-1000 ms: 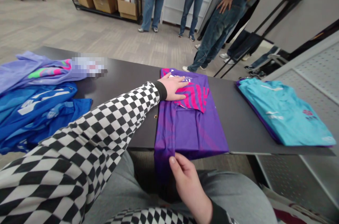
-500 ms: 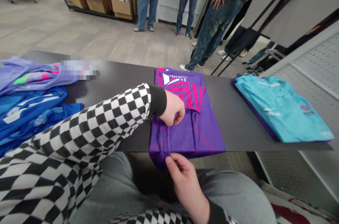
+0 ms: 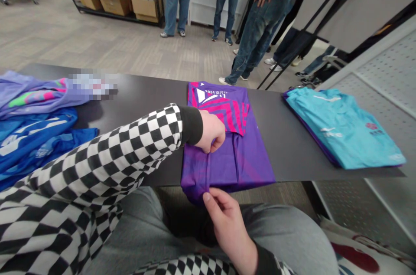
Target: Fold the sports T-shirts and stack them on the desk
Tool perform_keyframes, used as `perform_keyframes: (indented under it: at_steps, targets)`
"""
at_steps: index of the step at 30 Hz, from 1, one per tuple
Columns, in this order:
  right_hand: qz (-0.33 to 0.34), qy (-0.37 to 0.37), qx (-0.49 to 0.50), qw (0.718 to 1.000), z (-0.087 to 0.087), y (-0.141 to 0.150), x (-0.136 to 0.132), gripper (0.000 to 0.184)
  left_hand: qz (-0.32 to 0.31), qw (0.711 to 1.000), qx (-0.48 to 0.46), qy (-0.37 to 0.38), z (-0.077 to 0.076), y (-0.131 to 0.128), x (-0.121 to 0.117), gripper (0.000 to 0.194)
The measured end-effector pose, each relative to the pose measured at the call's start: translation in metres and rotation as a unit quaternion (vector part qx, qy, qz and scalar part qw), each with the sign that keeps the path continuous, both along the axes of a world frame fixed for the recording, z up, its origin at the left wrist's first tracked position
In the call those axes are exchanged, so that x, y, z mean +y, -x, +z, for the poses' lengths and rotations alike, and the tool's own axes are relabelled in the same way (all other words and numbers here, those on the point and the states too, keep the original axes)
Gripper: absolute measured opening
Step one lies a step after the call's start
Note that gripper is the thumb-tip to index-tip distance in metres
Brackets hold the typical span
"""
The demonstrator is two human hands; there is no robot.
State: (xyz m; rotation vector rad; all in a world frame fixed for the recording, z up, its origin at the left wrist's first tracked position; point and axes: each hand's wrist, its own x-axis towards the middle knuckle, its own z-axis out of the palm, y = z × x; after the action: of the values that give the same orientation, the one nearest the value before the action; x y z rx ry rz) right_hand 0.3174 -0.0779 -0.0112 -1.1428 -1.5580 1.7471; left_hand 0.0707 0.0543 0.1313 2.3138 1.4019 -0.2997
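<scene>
The left hand [image 3: 211, 132] is clenched on a fold at the middle of a purple jersey [image 3: 238, 166]. The right hand [image 3: 227, 223] pinches its hem, which overhangs the near edge of the table [image 3: 286, 158]. A loosened pinch could let the overhanging cloth slide off.

One head-worn camera sits just behind the table [image 3: 146, 90] and faces forward and down across it. The floor [image 3: 97, 45] shows beyond the table, farther off.

We note bright, even indoor light, a soft shadow [image 3: 87, 121] left of the left hand [image 3: 212, 132], and wide-angle bending at the frame edges.
</scene>
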Motion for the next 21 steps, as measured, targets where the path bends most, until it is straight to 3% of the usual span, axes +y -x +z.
perform_keyframes:
  at_steps: [11, 21]
  targets:
    - [-0.033, 0.010, 0.008, 0.999, 0.0034, -0.0046, -0.0013, 0.043, -0.015, 0.999, -0.020, -0.032, 0.0039, -0.0009, -0.0015, 0.009]
    - [-0.048, -0.005, 0.001, 0.999, 0.0017, -0.0086, -0.0006, 0.044, -0.018, 0.998, -0.052, -0.039, -0.0032, -0.0002, -0.0010, 0.005]
